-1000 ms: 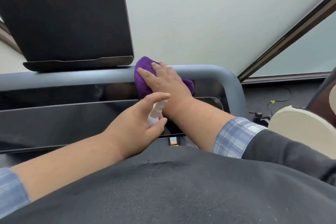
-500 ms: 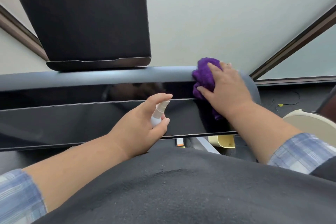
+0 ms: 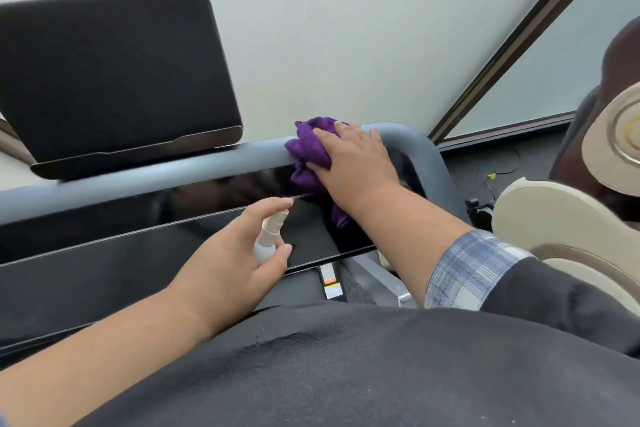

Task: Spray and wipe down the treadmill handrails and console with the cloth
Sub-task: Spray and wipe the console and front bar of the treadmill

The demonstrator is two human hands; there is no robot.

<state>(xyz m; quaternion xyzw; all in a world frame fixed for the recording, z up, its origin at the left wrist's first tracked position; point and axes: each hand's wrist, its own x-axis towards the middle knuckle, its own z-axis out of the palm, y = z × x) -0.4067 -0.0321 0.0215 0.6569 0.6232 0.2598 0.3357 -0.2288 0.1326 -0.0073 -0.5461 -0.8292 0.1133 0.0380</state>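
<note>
We press the cloth [image 3: 310, 149] flat against the rail [image 3: 194, 166] with our right hand [image 3: 353, 163], fingers spread straight over the purple wad, just where the rail begins its bend on the right. Part of the cloth hangs below our palm onto the glossy black console [image 3: 138, 253] beneath the rail. Our left hand [image 3: 228, 270] grips the small white spray bottle [image 3: 268, 241], fingers curled round its body and the forefinger arched over the nozzle, which points toward the console.

The cloth looks soft, plush and light; it bunches readily, so we judge it is best held under a flat palm with the fingers spread, keeping the loose tail from dragging. On a smooth painted rail it should slide easily, and a little downward pressure ought to be enough. At the bend we would likely wrap it round the tube instead of pressing from above. The bottle seems light, rigid plastic, probably slick if wet, so a hold round its middle suits it. The console's glossy face will likely show streaks, so gentle passes seem wise.

A dark tablet stand [image 3: 110, 76] sits above the rail on the left.
</note>
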